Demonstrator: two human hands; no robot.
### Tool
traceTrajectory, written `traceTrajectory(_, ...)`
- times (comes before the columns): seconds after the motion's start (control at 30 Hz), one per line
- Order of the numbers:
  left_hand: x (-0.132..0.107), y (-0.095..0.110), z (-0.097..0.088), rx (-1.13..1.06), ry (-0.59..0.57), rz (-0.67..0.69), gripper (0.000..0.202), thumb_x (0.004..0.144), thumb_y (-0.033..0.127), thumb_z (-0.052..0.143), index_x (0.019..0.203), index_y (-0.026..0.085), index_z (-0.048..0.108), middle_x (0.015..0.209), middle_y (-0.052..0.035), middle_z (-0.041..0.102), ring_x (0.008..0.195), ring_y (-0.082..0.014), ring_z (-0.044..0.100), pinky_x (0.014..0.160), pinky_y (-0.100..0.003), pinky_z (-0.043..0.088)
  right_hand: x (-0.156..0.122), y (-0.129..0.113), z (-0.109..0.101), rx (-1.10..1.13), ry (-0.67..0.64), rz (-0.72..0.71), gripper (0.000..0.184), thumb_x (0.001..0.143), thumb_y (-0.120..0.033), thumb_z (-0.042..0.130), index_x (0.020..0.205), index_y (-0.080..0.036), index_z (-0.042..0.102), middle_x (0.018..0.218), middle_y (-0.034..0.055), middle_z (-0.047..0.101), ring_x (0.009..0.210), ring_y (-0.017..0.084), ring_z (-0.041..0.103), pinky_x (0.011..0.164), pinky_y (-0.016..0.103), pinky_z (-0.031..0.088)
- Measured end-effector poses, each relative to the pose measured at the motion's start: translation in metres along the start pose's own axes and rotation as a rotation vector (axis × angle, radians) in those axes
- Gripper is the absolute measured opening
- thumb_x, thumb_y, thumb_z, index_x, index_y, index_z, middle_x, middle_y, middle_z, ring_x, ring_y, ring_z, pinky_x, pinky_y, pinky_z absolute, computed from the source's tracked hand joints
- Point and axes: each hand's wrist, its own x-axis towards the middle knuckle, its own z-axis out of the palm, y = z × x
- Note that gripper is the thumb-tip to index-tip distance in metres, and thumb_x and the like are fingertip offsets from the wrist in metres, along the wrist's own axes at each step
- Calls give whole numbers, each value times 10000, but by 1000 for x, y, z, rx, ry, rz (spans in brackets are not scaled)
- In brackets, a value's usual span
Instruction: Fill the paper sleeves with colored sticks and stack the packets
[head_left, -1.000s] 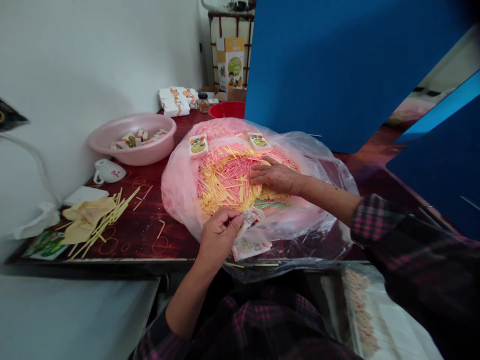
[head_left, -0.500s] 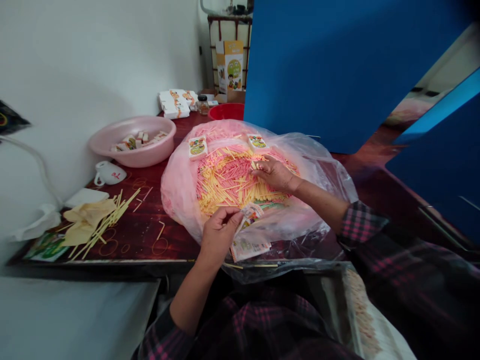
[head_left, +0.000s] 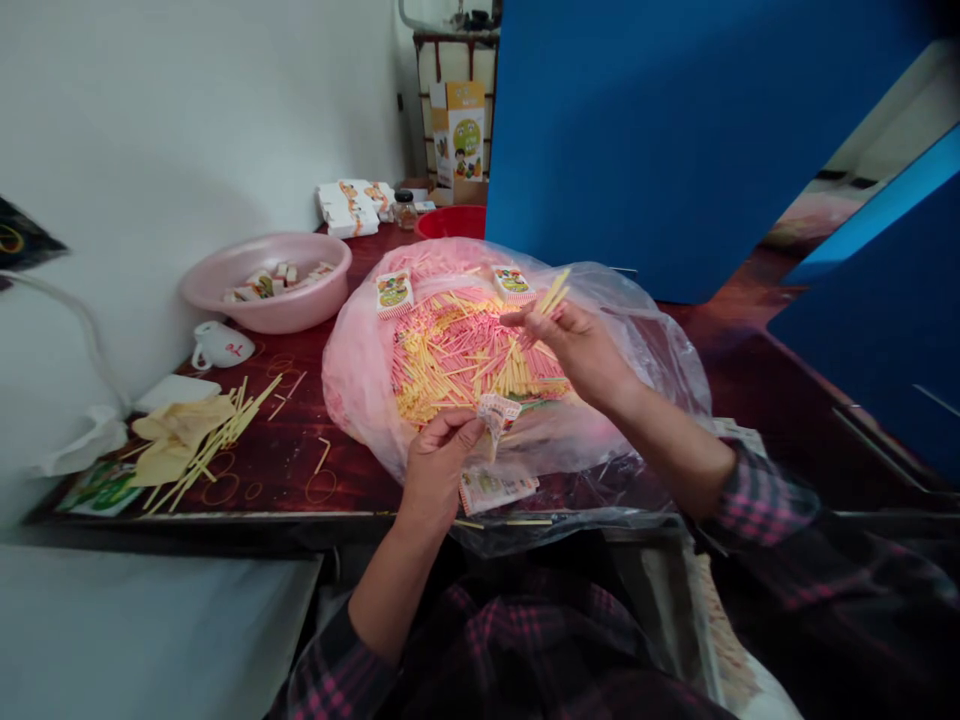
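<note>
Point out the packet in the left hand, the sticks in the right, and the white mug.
Held packet [head_left: 499,409]: head view, on its open-looking upper part.
Held sticks [head_left: 555,291]: head view, on their projecting yellow ends.
White mug [head_left: 226,341]: head view, on its outer wall.

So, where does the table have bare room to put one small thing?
Bare table shows right of the plastic bag, beside the blue panel; a smaller patch separates bag and pink basin. Yellow sticks crowd the left front corner.
</note>
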Motion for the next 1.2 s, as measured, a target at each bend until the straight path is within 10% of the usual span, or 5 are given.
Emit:
traceTrajectory(0.13,-2,-6,4,28,-13,52,211,635,324,863,765,202,749,838,0,697,805,-139,628,792,-290,524,-37,-43,8,393,17,92,338,939,-581,582,948,-257,677,1074,40,768,1139,243,666,1018,444,489)
traceTrajectory(0.33,-5,-8,11,-9,-51,79,179,643,294,871,754,208,759,873,2,677,848,-136,625,824,-280,509,-71,-40,29,500,51,161,294,911,-558,639,1013,-292,711,1091,10,784,1085,226,688,994,440,500)
traceTrajectory(0.5,-5,-8,14,25,-71,162,112,687,274,845,719,219,753,826,11,668,833,-131,613,821,-268,491,-74,-32,29,435,-36,211,305,889,-562,673,943,-271,747,1088,24,784,881,189,692,881,391,535)
traceTrajectory(0.83,-10,-10,15,119,-95,227,132,756,317,799,725,213,724,817,4,647,794,-145,598,776,-288,493,-77,-22,38,619,-45,188,301,900,-457,705,1162,-320,647,1158,13,758,1167,203,679,1043,430,514)
traceTrajectory(1.2,-12,-13,16,126,-122,217,190,757,367,809,720,216,700,903,-17,707,875,-176,642,856,-336,523,-64,-35,28,587,-184,418,637,912,-777,437,974,-256,798,1030,73,783,1072,277,705,954,487,561)
